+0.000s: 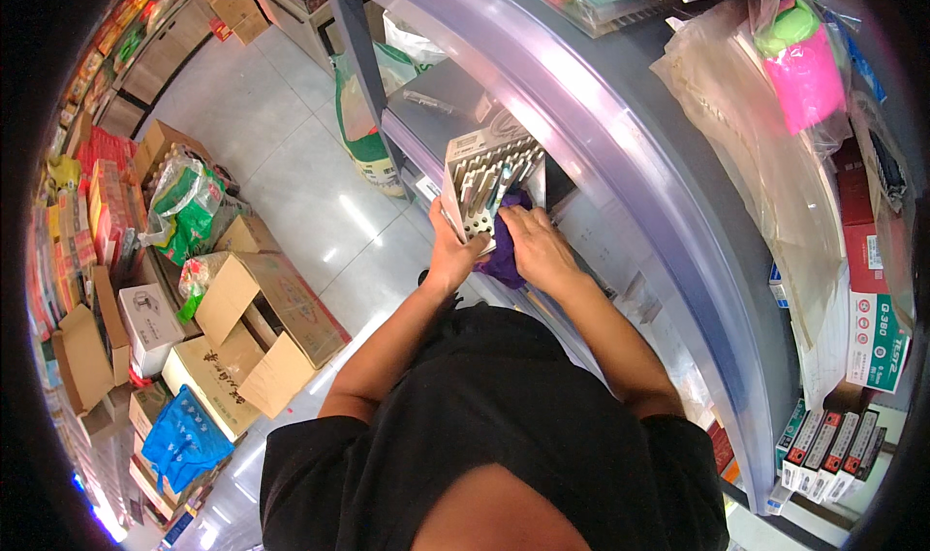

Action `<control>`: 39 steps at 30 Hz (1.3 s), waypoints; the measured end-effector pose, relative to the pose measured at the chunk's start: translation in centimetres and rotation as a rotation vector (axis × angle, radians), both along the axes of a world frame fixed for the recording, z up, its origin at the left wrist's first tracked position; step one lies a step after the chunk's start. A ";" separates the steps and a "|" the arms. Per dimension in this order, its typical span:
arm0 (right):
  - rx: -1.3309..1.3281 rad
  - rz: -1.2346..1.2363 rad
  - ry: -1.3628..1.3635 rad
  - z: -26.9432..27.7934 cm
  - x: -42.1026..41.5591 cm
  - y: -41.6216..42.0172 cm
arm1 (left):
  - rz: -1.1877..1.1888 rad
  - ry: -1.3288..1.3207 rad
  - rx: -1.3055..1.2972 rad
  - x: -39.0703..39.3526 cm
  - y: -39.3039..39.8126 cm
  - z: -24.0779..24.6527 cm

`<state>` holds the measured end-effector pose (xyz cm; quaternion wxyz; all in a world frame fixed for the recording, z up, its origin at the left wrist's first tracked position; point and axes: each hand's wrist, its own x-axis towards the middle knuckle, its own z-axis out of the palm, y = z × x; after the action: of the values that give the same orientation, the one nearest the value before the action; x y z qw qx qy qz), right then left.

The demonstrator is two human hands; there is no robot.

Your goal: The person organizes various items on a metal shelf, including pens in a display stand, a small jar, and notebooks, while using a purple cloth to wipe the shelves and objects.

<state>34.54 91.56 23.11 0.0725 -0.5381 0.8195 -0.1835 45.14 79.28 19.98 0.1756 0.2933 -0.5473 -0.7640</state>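
My left hand (452,252) grips the near left corner of an open display box of pens (465,223), thumb over its rim. Several slim pens (485,180) stand in rows of holes, and some holes at the near end are bare. A bunched purple cloth (503,260) is under my right hand (539,244), which presses it against the box's right side. The fingers of that hand curl over the cloth. Behind the box is a grey shelf (436,97) of the display rack; the box's underside is hidden.
A shelf edge with a clear plastic strip (581,93) curves close above my right arm. Upper-shelf goods include a pink and green packaged item (803,79) and pen boxes (828,449). Open cartons (283,318), a blue bag (185,438) and a green-white sack (370,115) stand on the tiled floor (290,122).
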 end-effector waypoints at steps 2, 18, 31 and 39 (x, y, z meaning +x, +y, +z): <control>0.001 -0.177 -0.026 0.3 0.2 -0.2 | -0.030 -0.056 0.094 -0.1 -0.3 -0.4; -0.243 -0.231 -0.107 -1.9 -0.8 0.7 | -0.012 0.045 0.170 -0.2 -0.3 -1.4; -0.052 -0.278 -0.313 -1.4 -2.2 -1.2 | 0.012 0.006 0.108 -0.4 0.4 -1.6; -0.119 -0.294 -0.353 -1.3 -1.8 0.3 | -0.087 0.029 0.156 0.1 -0.1 -0.5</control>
<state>32.75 91.86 21.86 0.1551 -0.3759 0.8514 -0.3314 45.22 79.15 19.45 0.1268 0.2712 -0.4959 -0.8151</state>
